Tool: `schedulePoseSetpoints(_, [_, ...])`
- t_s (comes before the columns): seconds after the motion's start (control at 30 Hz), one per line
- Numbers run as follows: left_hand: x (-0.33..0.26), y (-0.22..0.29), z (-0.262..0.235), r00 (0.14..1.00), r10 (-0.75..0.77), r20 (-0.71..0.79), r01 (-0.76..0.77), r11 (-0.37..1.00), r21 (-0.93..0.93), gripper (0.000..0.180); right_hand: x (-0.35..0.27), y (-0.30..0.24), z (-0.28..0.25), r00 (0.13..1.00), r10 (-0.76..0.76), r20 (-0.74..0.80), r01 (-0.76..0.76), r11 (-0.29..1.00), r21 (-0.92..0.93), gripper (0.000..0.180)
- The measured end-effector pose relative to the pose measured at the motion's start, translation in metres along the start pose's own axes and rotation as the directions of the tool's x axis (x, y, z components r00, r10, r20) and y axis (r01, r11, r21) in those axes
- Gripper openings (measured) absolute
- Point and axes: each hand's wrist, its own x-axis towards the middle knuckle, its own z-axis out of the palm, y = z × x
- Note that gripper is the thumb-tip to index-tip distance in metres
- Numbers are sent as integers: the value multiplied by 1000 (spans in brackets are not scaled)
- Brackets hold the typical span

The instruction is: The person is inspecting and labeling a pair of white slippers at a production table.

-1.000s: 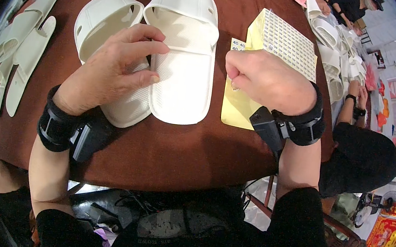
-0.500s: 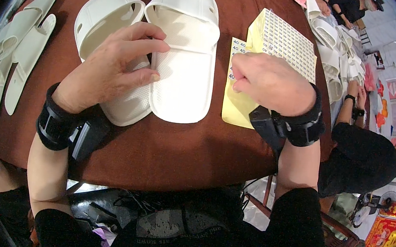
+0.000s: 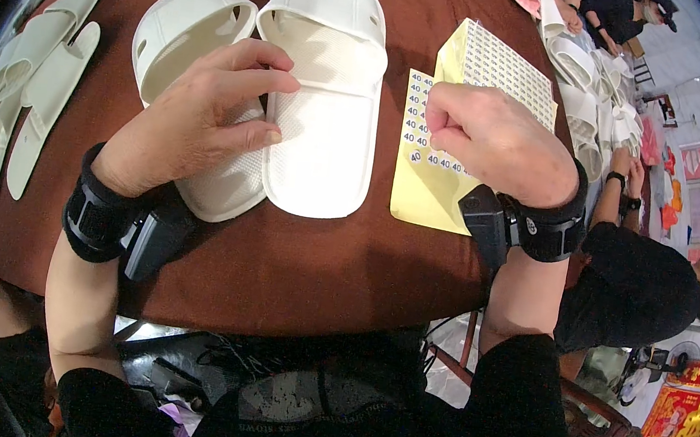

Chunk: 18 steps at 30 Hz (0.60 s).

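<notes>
Two white slippers on the table, probably light, springy foam best held by the sole edges, lie partly under the left hand, fingers spread, while the right hand presses fingers together over a yellow sticker sheet, anything pinched hidden.

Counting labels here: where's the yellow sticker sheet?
In the head view, the sheet lies just right of the middle white slippers, partly hidden by the right hand, beside the sticker stack.
</notes>
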Motion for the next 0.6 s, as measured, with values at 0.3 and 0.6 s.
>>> schedulePoseSetpoints(0.3, [-2, -3, 0, 998, -40, 50, 42, 999, -31, 40, -8, 1, 6, 996, -49, -76, 54, 996, 76, 6])
schedulePoseSetpoints(0.6, [-3, -4, -3, 997, -42, 58, 46, 996, -71, 43, -32, -13, 36, 973, 115, -200, -71, 974, 215, 13])
